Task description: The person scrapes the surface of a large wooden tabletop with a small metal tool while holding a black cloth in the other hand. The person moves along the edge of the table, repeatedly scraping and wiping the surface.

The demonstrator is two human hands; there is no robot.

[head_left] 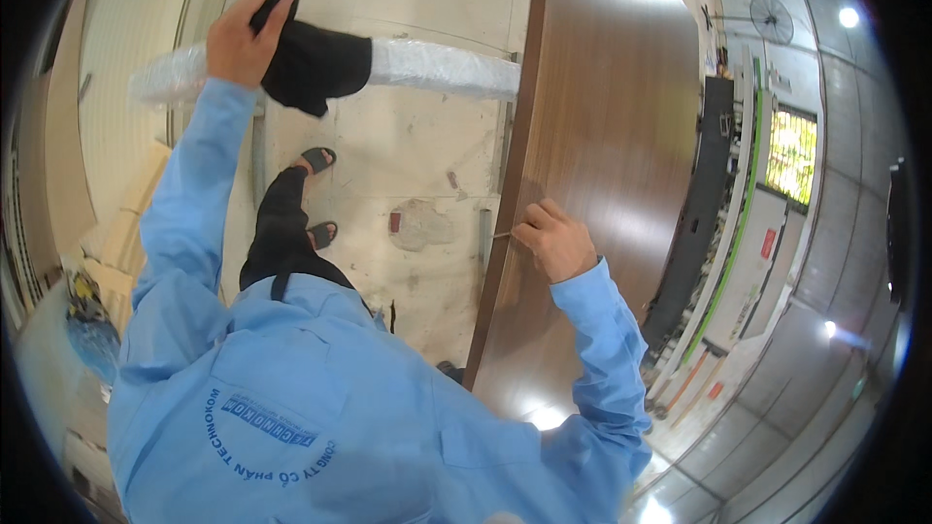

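Observation:
My left hand (238, 39) is raised out to the left and grips a black cloth (316, 66) that hangs over a long roll wrapped in clear plastic (437, 68). My right hand (555, 238) rests at the left edge of a large glossy brown wooden panel (602, 116), its fingers pinched on a small thin metal object (501, 234) against that edge. What the object is cannot be told. Both arms wear light blue sleeves.
Below me is a stained pale concrete floor (417, 155) with my sandalled feet (318, 159). Boards and light wooden pieces (126, 223) lie at the left. Beyond the panel at the right are a dark machine body (704, 204), a wall fan (772, 17) and lit windows.

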